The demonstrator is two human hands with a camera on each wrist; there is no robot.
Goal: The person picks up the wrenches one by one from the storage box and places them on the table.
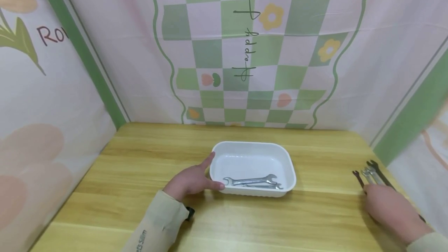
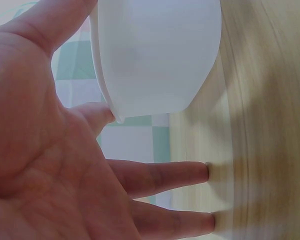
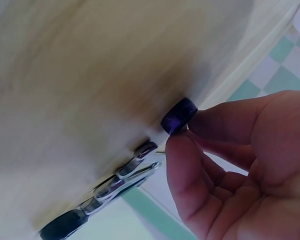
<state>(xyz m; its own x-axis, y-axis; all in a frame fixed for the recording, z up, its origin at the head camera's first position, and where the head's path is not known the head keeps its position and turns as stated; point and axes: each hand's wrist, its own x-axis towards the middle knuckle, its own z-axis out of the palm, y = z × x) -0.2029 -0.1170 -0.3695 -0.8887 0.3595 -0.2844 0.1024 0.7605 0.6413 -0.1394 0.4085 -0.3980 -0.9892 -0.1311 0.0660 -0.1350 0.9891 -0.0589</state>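
Note:
A white plastic tray (image 1: 252, 146) holds two silver open-end wrenches (image 1: 250, 181) lying along its near side. My left hand (image 1: 190, 182) rests against the tray's left end, with the thumb at the near rim and the index finger along the left wall. In the left wrist view the remaining fingers are straight and apart from the tray. At the table's right edge my right hand (image 1: 393, 209) pinches the purplish end of a small dark wrench (image 3: 179, 116) between thumb and finger. Beside it lie several wrenches (image 1: 372, 176), silver and black, partly hidden by the hand.
The wooden table (image 1: 157, 147) has its right edge close beside the right hand. A checkered curtain (image 1: 238, 49) hangs behind the table, and printed cloth walls (image 1: 45, 127) stand at both sides.

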